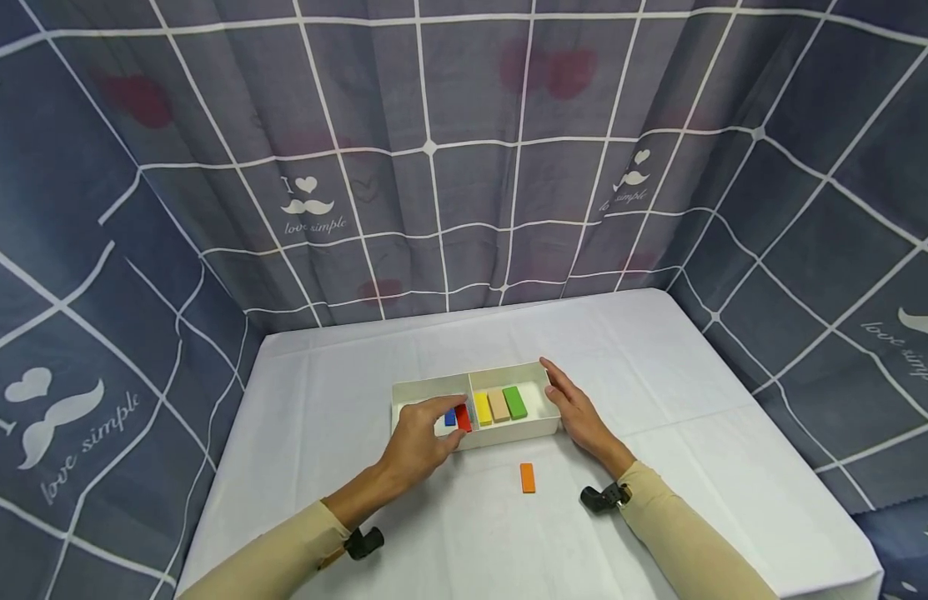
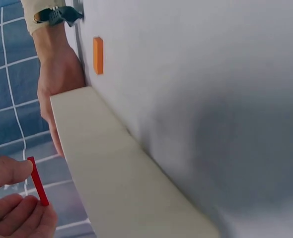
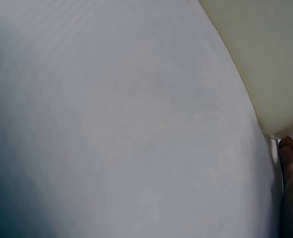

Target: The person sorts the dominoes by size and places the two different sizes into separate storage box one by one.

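Observation:
My left hand (image 1: 417,437) is over the left compartment of a white two-compartment box (image 1: 516,432), pinching a flat red block (image 1: 464,417) between thumb and fingers. In the left wrist view the red block (image 2: 38,181) stands on edge between thumb and fingertips, above the box's rim. Beside it in the head view a blue block (image 1: 450,417) is partly hidden by the hand. The right hand (image 1: 579,412) grips the box's right end, its thumb at the rim. In the right compartment lie a yellow block (image 1: 483,408), a beige block (image 1: 499,406) and a green block (image 1: 515,402).
An orange block (image 1: 527,477) lies on the white-covered table (image 1: 321,375), in front of the box. Dark grid-patterned curtains (image 1: 471,200) enclose the table at the back and both sides. A dark wrist camera (image 1: 602,498) sits on the right wrist.

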The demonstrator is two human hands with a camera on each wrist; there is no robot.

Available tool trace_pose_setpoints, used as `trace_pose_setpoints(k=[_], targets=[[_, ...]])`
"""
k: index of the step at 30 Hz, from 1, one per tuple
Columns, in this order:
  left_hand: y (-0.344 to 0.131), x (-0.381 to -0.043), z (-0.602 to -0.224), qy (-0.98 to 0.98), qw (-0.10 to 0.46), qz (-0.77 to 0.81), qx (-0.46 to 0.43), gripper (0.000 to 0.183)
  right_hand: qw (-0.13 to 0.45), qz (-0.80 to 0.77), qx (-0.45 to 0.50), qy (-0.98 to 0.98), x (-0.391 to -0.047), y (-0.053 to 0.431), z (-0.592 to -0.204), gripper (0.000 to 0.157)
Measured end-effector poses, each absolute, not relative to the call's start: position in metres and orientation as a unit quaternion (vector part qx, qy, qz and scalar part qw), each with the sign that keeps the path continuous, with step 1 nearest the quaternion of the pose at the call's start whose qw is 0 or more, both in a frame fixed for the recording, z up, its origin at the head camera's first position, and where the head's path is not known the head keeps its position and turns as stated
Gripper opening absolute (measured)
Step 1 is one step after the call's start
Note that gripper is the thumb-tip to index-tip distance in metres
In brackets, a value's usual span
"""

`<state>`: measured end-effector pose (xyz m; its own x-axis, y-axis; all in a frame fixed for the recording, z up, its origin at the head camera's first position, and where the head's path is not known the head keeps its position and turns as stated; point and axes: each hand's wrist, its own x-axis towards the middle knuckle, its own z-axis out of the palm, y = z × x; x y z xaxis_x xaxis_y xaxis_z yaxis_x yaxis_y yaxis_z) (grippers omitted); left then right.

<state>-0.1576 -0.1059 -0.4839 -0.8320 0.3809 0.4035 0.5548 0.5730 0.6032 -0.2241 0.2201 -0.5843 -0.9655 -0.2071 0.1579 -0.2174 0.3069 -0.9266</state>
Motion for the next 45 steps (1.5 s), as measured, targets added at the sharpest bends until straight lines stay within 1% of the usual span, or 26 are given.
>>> trace_pose_setpoints(k=[13, 26, 34, 45], targets=[[-0.123, -0.171, -0.485, -0.893, 0.119, -0.362, -0.238, 0.055, 0.011, 0.577, 0.116, -0.808, -0.224, 0.215, -0.585, 0.056], [-0.136, -0.185, -0.495, -0.910, 0.082, -0.342, -0.219, 0.057, 0.003, 0.576, 0.126, -0.807, -0.224, 0.219, -0.582, 0.055], [-0.142, -0.194, -0.501, -0.913, 0.061, -0.331, -0.228, 0.055, 0.005, 0.574, 0.124, -0.809, -0.223, 0.218, -0.582, 0.056], [-0.144, -0.208, -0.510, -0.925, 0.040, -0.277, -0.256, 0.054, 0.012, 0.566, 0.123, -0.815, -0.223, 0.215, -0.584, 0.056]])
